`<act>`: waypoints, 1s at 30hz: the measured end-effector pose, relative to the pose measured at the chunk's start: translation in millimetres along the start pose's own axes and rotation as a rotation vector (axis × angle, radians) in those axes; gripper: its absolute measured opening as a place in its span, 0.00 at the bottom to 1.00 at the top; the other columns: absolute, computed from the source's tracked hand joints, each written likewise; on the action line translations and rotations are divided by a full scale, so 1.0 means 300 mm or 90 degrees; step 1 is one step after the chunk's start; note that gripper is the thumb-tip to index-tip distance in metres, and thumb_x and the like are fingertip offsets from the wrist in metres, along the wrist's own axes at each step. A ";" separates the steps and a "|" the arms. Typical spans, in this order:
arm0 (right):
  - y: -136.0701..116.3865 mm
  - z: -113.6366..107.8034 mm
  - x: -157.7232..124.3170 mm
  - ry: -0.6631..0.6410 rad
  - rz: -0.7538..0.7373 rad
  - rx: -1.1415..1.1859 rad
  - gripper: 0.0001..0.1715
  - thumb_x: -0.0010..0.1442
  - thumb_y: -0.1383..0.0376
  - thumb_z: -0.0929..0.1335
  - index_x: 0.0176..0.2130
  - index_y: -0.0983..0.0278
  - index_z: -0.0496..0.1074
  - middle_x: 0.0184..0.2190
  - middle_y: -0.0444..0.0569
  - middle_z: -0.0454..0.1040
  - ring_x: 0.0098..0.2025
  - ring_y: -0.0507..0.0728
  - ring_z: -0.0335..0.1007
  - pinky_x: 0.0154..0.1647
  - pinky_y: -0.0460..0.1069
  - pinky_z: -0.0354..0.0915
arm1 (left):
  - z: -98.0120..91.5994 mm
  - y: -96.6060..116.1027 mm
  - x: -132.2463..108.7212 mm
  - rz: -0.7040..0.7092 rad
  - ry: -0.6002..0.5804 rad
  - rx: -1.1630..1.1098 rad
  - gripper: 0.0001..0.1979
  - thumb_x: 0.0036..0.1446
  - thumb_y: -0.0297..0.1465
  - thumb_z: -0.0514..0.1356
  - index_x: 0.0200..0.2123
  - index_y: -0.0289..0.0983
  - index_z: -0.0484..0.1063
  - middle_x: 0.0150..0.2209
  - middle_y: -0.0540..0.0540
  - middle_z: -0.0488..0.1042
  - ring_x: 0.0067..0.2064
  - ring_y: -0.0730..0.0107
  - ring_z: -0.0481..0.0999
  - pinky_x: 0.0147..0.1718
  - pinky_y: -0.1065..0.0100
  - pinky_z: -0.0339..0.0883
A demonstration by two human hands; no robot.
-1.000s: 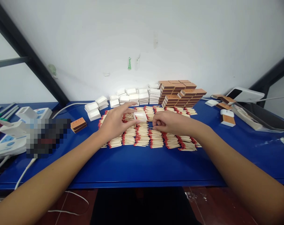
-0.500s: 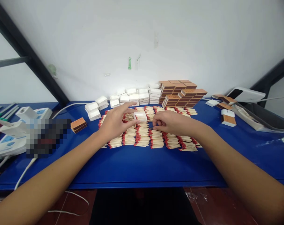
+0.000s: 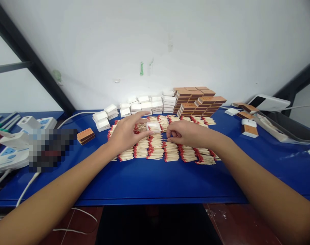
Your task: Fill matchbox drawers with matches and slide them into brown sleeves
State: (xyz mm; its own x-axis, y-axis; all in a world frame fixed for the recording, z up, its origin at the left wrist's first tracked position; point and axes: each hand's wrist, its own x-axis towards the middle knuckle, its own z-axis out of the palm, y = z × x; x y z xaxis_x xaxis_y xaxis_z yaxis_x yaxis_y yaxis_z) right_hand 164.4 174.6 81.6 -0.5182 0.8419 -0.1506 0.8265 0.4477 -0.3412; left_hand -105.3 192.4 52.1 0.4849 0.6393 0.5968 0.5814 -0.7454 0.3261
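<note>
My left hand [image 3: 128, 131] is curled around the left end of a small white matchbox tray [image 3: 153, 127], thumb in front and fingers behind. The tray's open side faces up, above rows of red-tipped matches [image 3: 155, 149] on the blue table. Just right of the tray, my right hand [image 3: 182, 132] is closed in a pinch, and a thin matchstick [image 3: 165, 139] pokes out to the left from its fingertips. The other fingers of that hand are folded in. Matches lie in bundles both behind and in front of my hands.
White trays [image 3: 144, 105] are stacked by the wall, beside a pile of brown matchboxes [image 3: 196, 102]. Two matchboxes [image 3: 86, 136] lie at left near power strips [image 3: 14, 153] and cables. More boxes [image 3: 249, 128], a white device [image 3: 268, 102] and a dark case [image 3: 290, 126] are at right.
Almost nothing differs. Both hands stay in place with the tray and the matchstick; the view has shifted very slightly.
</note>
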 end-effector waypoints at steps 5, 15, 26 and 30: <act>0.002 0.001 0.000 0.019 -0.007 0.012 0.08 0.66 0.60 0.69 0.37 0.61 0.75 0.35 0.50 0.76 0.33 0.56 0.67 0.34 0.51 0.57 | -0.002 0.000 0.001 -0.005 -0.005 0.000 0.30 0.63 0.41 0.73 0.65 0.45 0.68 0.51 0.47 0.86 0.57 0.54 0.84 0.57 0.53 0.76; 0.012 0.007 0.003 0.021 -0.008 0.007 0.08 0.67 0.59 0.70 0.38 0.61 0.76 0.35 0.48 0.77 0.33 0.55 0.68 0.34 0.51 0.56 | 0.001 -0.001 0.000 -0.001 -0.007 0.001 0.31 0.63 0.42 0.73 0.64 0.44 0.68 0.51 0.46 0.86 0.57 0.53 0.84 0.56 0.53 0.76; 0.009 0.005 0.006 0.012 -0.012 -0.009 0.08 0.66 0.63 0.69 0.36 0.61 0.76 0.34 0.49 0.77 0.32 0.55 0.66 0.33 0.51 0.57 | 0.002 -0.003 0.000 0.003 -0.007 0.004 0.31 0.62 0.41 0.73 0.65 0.45 0.68 0.51 0.47 0.86 0.58 0.53 0.84 0.57 0.52 0.76; -0.001 0.000 0.002 0.012 -0.004 -0.010 0.07 0.67 0.62 0.69 0.38 0.62 0.77 0.36 0.49 0.78 0.33 0.56 0.67 0.34 0.51 0.57 | 0.000 -0.002 0.000 0.001 -0.007 0.010 0.30 0.63 0.42 0.72 0.64 0.45 0.68 0.51 0.46 0.86 0.57 0.54 0.84 0.56 0.53 0.76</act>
State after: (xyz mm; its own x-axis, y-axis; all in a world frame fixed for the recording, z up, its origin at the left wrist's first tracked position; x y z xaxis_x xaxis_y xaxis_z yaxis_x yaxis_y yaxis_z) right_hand 163.8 175.1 81.6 -0.5189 0.8447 -0.1312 0.8271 0.4573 -0.3268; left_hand -105.6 192.9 52.0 0.4928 0.6398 0.5897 0.5905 -0.7437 0.3135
